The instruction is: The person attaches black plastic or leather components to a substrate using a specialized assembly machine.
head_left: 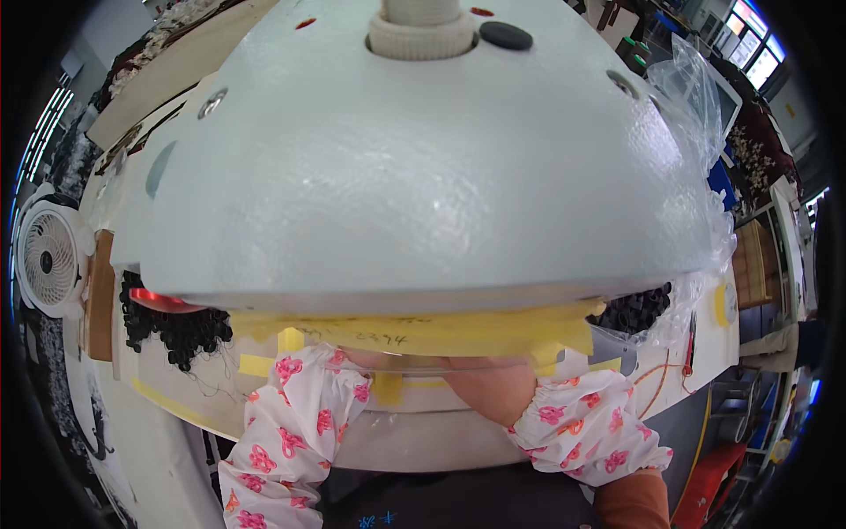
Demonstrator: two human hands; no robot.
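Note:
A big pale grey machine head (423,176) fills the middle of the view, low over the worktable. Along its front lower edge runs yellow tape (414,331) with handwriting on it, above a clear plastic strip (423,363). Both my arms wear white sleeve covers with pink patterns and reach in under this edge. Only a sliver of my left hand (366,359) shows by the cuff. The back of my right hand (495,388) is visible up to the strip. The fingers of both hands, and anything in them, are hidden beneath the machine.
Piles of small black pieces lie on the table at the left (181,331) and at the right (634,309), the latter beside clear plastic wrapping (692,97). A red light (163,301) glows under the machine's left corner. A white fan (51,251) stands far left.

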